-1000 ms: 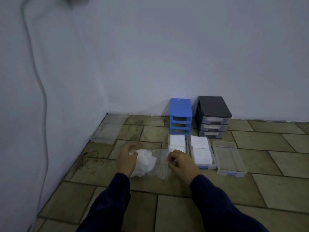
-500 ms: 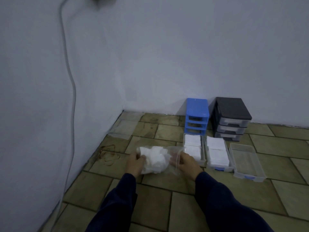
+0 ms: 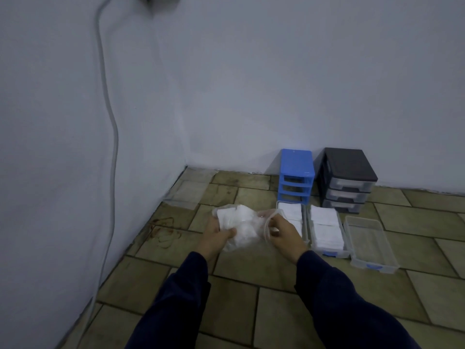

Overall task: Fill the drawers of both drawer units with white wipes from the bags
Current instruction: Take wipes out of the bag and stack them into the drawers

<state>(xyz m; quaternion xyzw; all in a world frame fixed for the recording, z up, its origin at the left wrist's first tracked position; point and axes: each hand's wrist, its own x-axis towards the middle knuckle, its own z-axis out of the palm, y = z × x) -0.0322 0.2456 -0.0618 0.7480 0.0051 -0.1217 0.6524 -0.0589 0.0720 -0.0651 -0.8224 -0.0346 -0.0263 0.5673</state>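
Both hands worked at the clear bag [image 3: 247, 229]

Left hand [image 3: 216, 236] clenched its bunched side — right hand [image 3: 285, 235] pinched its open edge, sleeved forearms converging.

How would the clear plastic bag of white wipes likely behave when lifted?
The clear plastic bag of white wipes is crumpled between the left hand and right hand, so it is probably floppy. It looks light, and its glossy film may be slippery.

The person's right hand [image 3: 285, 235] is covering the near end of the leftmost clear plastic drawer of white wipes [image 3: 292, 217]. The crumpled clear plastic bag [image 3: 239, 226] is blurring its own contents. The dark blue sleeves [image 3: 181, 298] are running off the bottom edge, and the grey wall cable [image 3: 110, 137] is leaving the frame at the top.
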